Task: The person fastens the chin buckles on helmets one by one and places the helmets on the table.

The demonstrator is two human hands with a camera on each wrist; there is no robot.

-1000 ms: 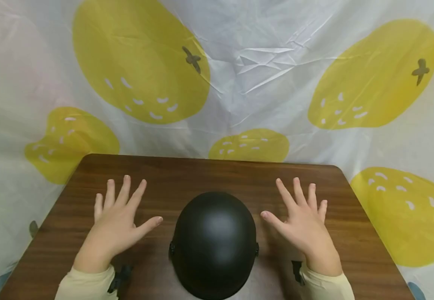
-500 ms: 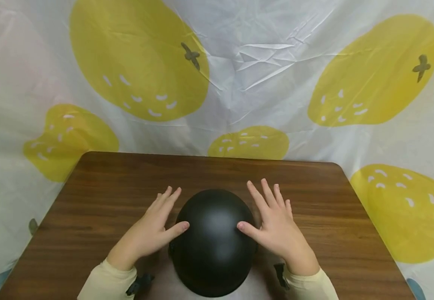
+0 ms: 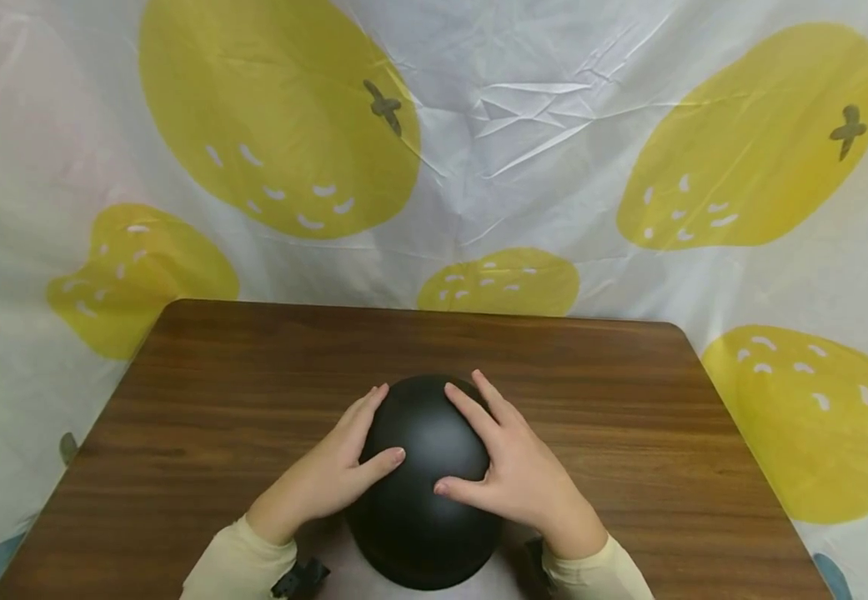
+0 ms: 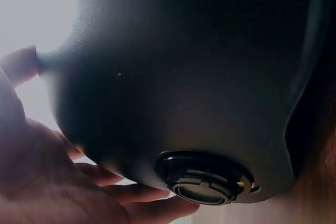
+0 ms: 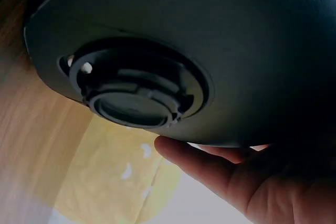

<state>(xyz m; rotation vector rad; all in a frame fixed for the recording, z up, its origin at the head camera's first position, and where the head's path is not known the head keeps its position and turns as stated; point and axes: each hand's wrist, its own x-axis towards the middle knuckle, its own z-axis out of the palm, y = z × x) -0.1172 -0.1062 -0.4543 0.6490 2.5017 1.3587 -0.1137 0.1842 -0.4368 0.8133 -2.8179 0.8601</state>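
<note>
A smooth black helmet (image 3: 422, 533) sits dome up on the brown wooden table. My left hand (image 3: 336, 471) lies along its left side, fingers straight and reaching to the far edge, thumb over the dome. On the other side, my right hand (image 3: 519, 471) has its fingers spread across the shell, thumb pointing inward. Both wrist views show the fingers along the helmet's lower outline; a round side fitting (image 4: 202, 182) shows near the left fingertips, and a matching round fitting (image 5: 136, 85) is by the right fingers. The helmet's inside is hidden.
The wooden table (image 3: 253, 350) has rounded far corners. Behind it hangs a white curtain (image 3: 524, 192) printed with large yellow fruit. Dark wrist gear (image 3: 300, 577) shows at the left cuff.
Both hands have moved inward from wide apart beside the helmet to its sides, overlapping the dome. The helmet has stayed in place.
</note>
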